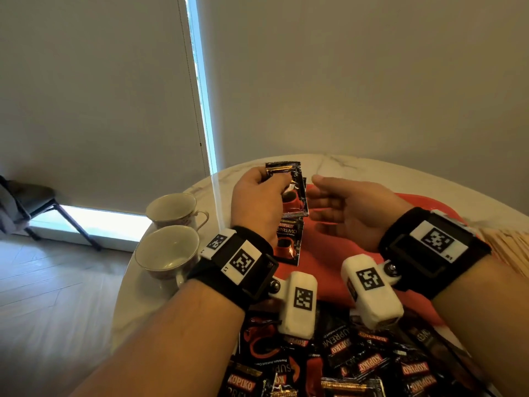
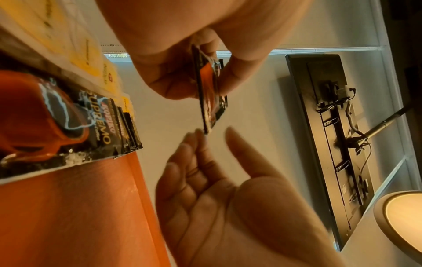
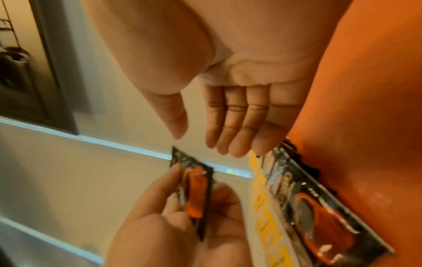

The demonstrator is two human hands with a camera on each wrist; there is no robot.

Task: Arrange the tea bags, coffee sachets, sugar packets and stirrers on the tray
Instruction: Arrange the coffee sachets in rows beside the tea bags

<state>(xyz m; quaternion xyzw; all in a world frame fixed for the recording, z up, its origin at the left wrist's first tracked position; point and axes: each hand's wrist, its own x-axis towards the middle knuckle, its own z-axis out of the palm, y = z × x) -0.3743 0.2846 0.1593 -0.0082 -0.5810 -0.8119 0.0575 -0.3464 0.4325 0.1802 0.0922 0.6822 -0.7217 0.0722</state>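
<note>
My left hand [image 1: 272,184] pinches a black coffee sachet [image 1: 289,179] upright above the far left part of the red tray [image 1: 337,262]. In the left wrist view the sachet [image 2: 210,94] sits edge-on between thumb and fingers. My right hand [image 1: 323,202] is just right of it, palm turned inward and fingers straight [image 3: 228,137], holding nothing and a small gap short of the sachet [image 3: 196,191]. Another coffee sachet [image 1: 287,242] lies flat on the tray's left side. Yellow packets [image 3: 265,204] lie in a row beside it.
A heap of coffee sachets [image 1: 357,362] covers the near edge of the marble table [image 1: 372,170]. Two empty cups [image 1: 171,210] [image 1: 167,253] stand left of the tray. Wooden stirrers [image 1: 509,245] lie at the right edge. A chair [image 1: 34,207] stands on the floor, far left.
</note>
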